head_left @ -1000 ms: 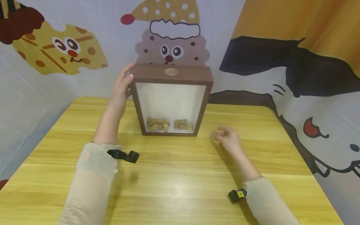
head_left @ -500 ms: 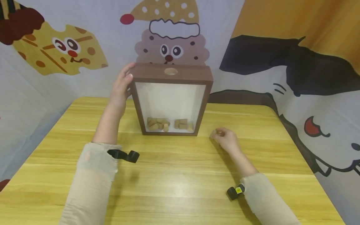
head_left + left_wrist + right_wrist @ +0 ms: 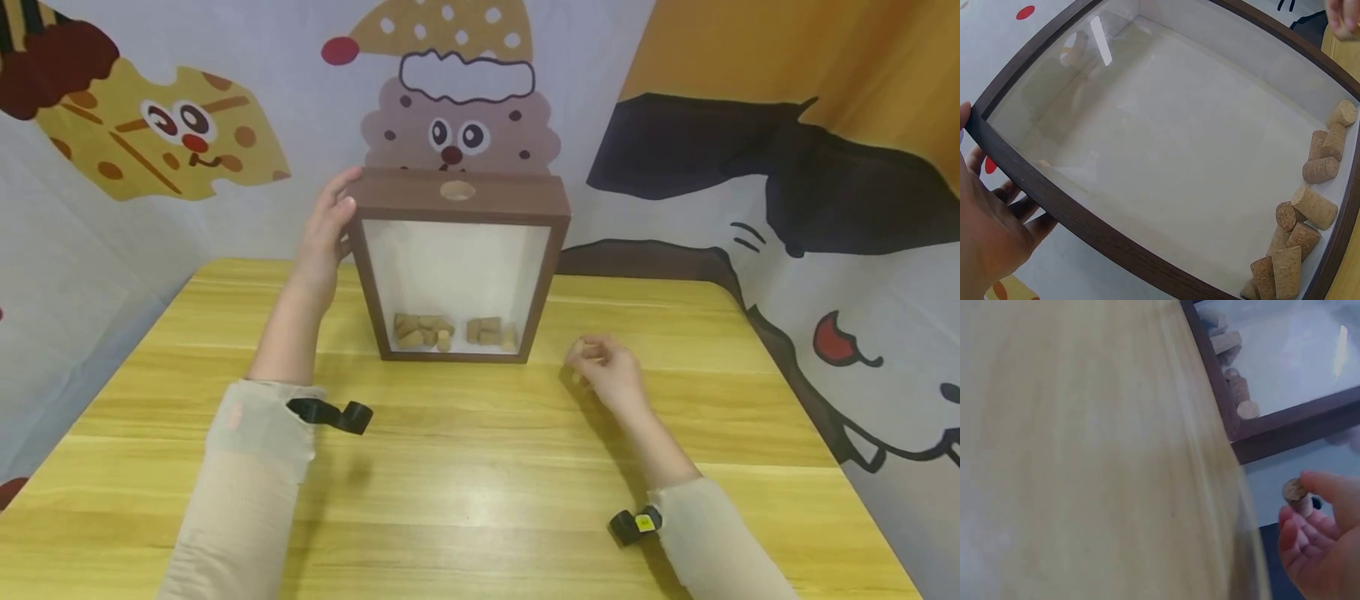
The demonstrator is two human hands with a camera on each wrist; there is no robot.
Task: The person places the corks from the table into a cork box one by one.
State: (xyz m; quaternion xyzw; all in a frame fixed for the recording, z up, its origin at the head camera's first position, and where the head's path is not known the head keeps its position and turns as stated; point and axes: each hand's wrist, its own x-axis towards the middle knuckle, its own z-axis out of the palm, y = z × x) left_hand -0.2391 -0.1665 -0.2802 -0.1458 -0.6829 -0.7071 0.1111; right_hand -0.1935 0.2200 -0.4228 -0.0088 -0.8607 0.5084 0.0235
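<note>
A brown-framed display box point(image 3: 453, 357) with a clear front and a round hole point(image 3: 457, 191) in its top stands upright on the table. My left hand point(image 3: 321, 242) holds its upper left side, thumb at the front edge and fingers behind, as the left wrist view also shows. Several wine corks point(image 3: 1319, 209) lie along the bottom inside, in two groups. To the right of the box, my right hand point(image 3: 611, 375) pinches one cork point(image 3: 1297, 495) between thumb and fingers, low over the table. The cork's end face shows in the right wrist view.
The wood-grain table point(image 3: 450, 475) extends in front of the box and to both sides. Close behind it hangs a cloth backdrop point(image 3: 300, 83) with cartoon figures. A black wrist camera point(image 3: 352, 417) juts from the left sleeve, another point(image 3: 624, 527) from the right.
The cork has turned in my right hand's fingers, and that hand has shifted slightly left and back right. The left hand, the box and the corks inside it have stayed put.
</note>
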